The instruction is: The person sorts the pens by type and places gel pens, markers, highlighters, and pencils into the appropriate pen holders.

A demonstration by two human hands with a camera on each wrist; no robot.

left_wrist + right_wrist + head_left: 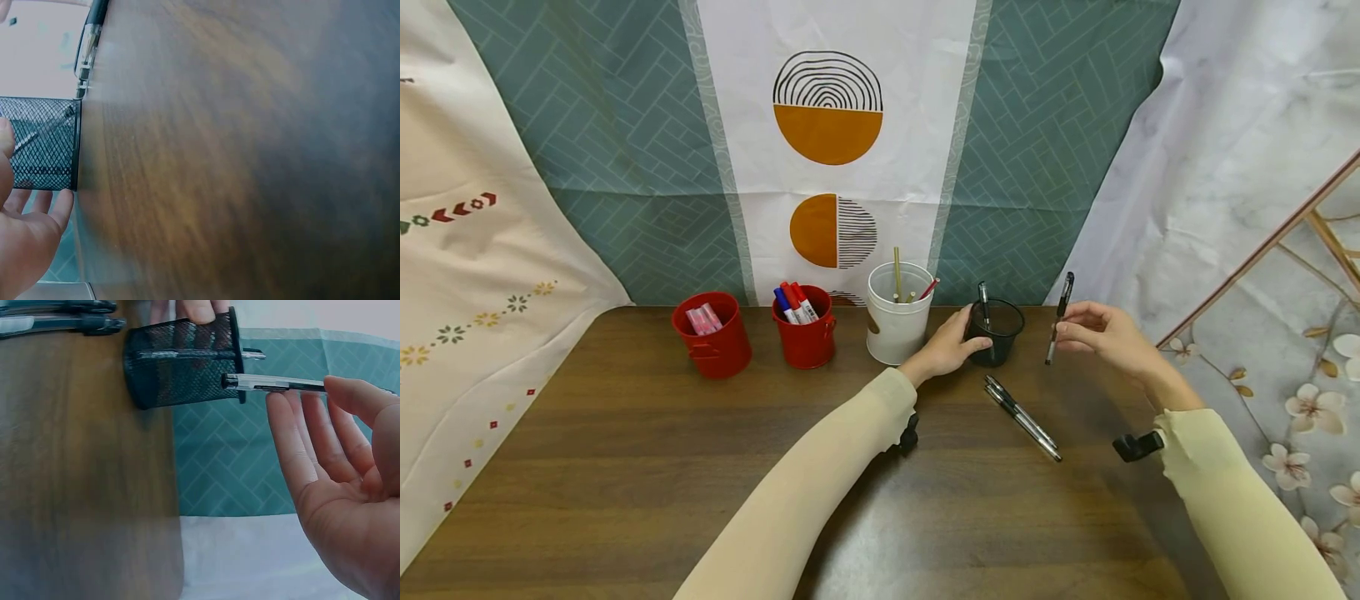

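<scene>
A black mesh pen cup (1006,340) stands on the table with one pen (982,293) leaning inside. My left hand (946,346) grips its left side, thumb at the front and fingers behind the mesh (47,144). To the right of the cup, my right hand (1101,337) pinches a clear-barrelled, black-capped pen (1066,292) nearly upright between thumb and fingers. In the right wrist view the held pen (275,383) is close to the cup's rim; the head view shows it apart from the cup. Two similar pens (1024,419) lie side by side in front of the cup.
Left of the cup stand a white bucket (898,329) with pencils or sticks, a red bucket (807,343) with blue- and red-capped markers, and another red bucket (722,350) with pink items. A patterned curtain (1037,167) hangs behind the wooden table (625,467).
</scene>
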